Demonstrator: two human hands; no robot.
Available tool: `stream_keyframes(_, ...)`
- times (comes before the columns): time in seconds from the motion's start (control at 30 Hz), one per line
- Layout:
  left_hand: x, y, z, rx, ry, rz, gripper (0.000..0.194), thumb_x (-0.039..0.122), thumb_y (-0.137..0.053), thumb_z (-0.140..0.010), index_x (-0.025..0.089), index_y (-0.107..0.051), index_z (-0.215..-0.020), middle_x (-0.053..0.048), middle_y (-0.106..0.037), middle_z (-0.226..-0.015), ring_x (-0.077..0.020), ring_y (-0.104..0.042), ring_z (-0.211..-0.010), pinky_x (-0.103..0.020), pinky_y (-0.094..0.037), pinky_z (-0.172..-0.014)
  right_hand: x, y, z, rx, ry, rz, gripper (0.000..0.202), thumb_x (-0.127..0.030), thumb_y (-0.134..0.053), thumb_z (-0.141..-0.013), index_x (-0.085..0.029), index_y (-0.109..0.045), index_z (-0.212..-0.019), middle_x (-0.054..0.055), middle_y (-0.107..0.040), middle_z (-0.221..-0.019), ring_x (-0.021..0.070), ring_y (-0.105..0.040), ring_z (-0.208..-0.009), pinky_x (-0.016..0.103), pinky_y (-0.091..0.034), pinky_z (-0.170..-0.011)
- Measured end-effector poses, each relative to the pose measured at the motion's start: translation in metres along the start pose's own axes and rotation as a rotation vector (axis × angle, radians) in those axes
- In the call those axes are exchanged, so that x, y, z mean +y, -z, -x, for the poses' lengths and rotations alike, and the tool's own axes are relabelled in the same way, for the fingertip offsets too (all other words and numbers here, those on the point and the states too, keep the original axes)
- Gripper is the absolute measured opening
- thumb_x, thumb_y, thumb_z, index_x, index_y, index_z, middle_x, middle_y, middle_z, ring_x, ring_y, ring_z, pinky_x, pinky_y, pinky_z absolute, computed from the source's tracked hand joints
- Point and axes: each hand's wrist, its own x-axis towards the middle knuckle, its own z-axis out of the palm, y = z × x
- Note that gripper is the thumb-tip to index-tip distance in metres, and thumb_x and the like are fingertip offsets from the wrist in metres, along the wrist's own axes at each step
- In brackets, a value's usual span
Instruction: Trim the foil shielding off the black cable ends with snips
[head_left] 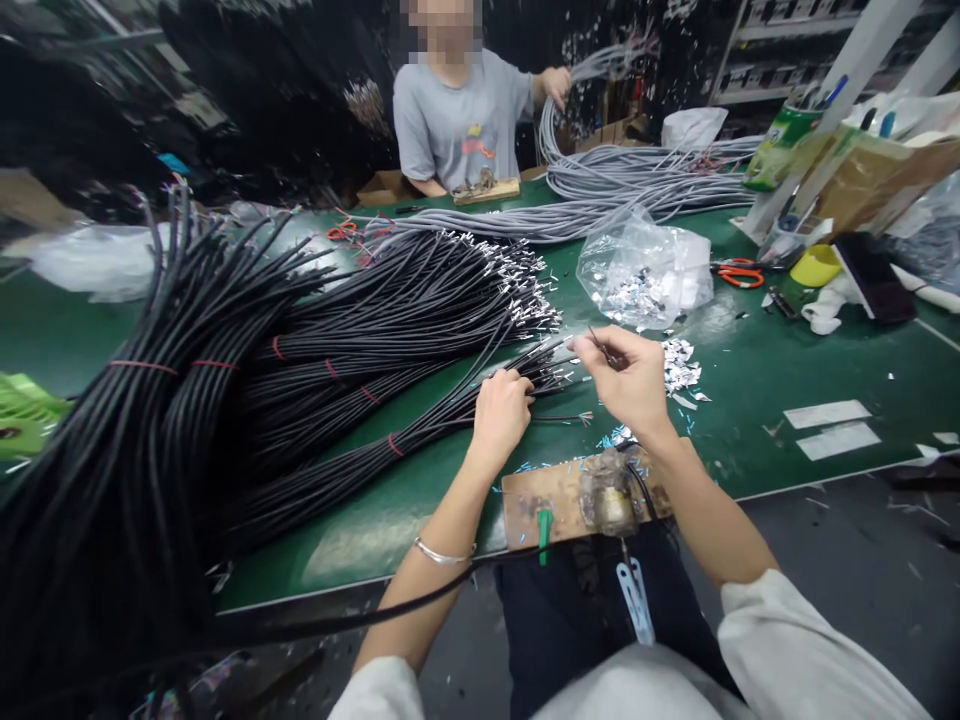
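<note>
My left hand (502, 415) is closed over a bundle of black cables (442, 410) lying on the green table, near their stripped ends. My right hand (626, 380) is raised just to the right of those ends, thumb and fingers pinched on a thin dark piece too small to identify. One cable end with bare coloured wires (585, 417) sticks out below my hands. In front of my body is a wooden board (525, 500) carrying a small metal device (615, 500) and a green lever or clip (544, 530).
Large bundles of black cable (360, 330) tied with red bands cover the left. A plastic bag of scraps (652, 275), orange scissors (739, 272) and a phone (874, 278) lie to the right. Across the table, a person (465, 120) holds grey cables (637, 180).
</note>
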Motion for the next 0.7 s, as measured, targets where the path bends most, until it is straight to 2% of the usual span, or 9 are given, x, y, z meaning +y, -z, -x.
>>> stream_keyframes(0.07, 0.0, 0.005, -0.001, 0.107, 0.003, 0.061, 0.018, 0.015, -0.051, -0.085, 0.015, -0.07, -0.088, -0.01, -0.065, -0.09, -0.0221, -0.058, -0.091, -0.036, -0.047, -0.083, -0.001, 0.0, 0.0, 0.014, -0.015, 0.003, 0.025, -0.037, -0.054, -0.087, -0.019, -0.068, -0.078, -0.001, -0.057, -0.062, 0.0097, -0.048, -0.056, 0.025, -0.038, -0.054)
stream_keyframes(0.17, 0.0, 0.022, -0.001, 0.372, -0.012, 0.269, 0.018, 0.02, -0.051, -0.088, 0.016, -0.067, -0.095, -0.007, -0.065, -0.091, -0.0164, -0.061, -0.082, -0.031, -0.049, -0.079, -0.002, -0.001, 0.001, 0.051, -0.026, 0.014, 0.028, -0.036, -0.047, -0.091, -0.019, -0.068, -0.088, 0.001, -0.062, -0.068, 0.011, -0.054, -0.06, 0.026, -0.041, -0.058)
stream_keyframes(0.23, 0.005, 0.034, 0.002, 0.463, -0.035, 0.396, 0.016, 0.022, -0.054, -0.086, 0.017, -0.066, -0.095, -0.005, -0.066, -0.089, -0.0144, -0.061, -0.078, -0.028, -0.05, -0.075, -0.001, -0.002, 0.002, 0.05, -0.009, 0.02, 0.023, -0.033, -0.05, -0.09, -0.018, -0.068, -0.091, 0.003, -0.067, -0.077, 0.0126, -0.059, -0.067, 0.027, -0.045, -0.062)
stream_keyframes(0.37, 0.025, 0.044, 0.008, 0.481, -0.061, 0.611, 0.015, 0.025, -0.058, -0.084, 0.017, -0.066, -0.094, -0.005, -0.067, -0.088, -0.014, -0.063, -0.08, -0.026, -0.052, -0.074, 0.004, -0.006, 0.003, -0.015, 0.033, -0.001, 0.016, -0.029, -0.057, -0.085, -0.018, -0.068, -0.09, 0.005, -0.07, -0.087, 0.0148, -0.063, -0.073, 0.029, -0.049, -0.065)
stream_keyframes(0.47, 0.034, 0.046, 0.008, 0.478, -0.067, 0.71, 0.026, 0.026, -0.06, -0.084, 0.019, -0.063, -0.109, -0.003, -0.065, -0.087, -0.0112, -0.061, -0.072, -0.023, -0.051, -0.068, 0.005, -0.007, 0.004, -0.066, 0.059, -0.029, 0.015, -0.028, -0.058, -0.084, -0.017, -0.068, -0.088, 0.005, -0.07, -0.087, 0.0149, -0.063, -0.074, 0.028, -0.05, -0.066)
stream_keyframes(0.57, 0.035, 0.051, 0.002, 0.472, -0.101, 0.613, 0.037, 0.024, -0.055, -0.086, 0.022, -0.056, -0.124, 0.0, -0.06, -0.078, -0.0071, -0.052, -0.057, -0.02, -0.047, -0.059, 0.004, -0.007, 0.004, -0.079, 0.062, -0.037, 0.014, -0.026, -0.058, -0.083, -0.018, -0.068, -0.088, 0.004, -0.07, -0.085, 0.0144, -0.064, -0.073, 0.028, -0.05, -0.065)
stream_keyframes(0.7, 0.032, 0.062, -0.008, 0.4, -0.135, 0.41, 0.032, 0.021, -0.051, -0.089, 0.022, -0.062, -0.119, 0.001, -0.052, -0.069, -0.0074, -0.046, -0.056, -0.02, -0.042, -0.056, 0.006, -0.007, 0.004, -0.069, 0.062, -0.037, 0.012, -0.022, -0.058, -0.082, -0.019, -0.068, -0.088, 0.004, -0.071, -0.087, 0.0156, -0.065, -0.077, 0.03, -0.052, -0.07)
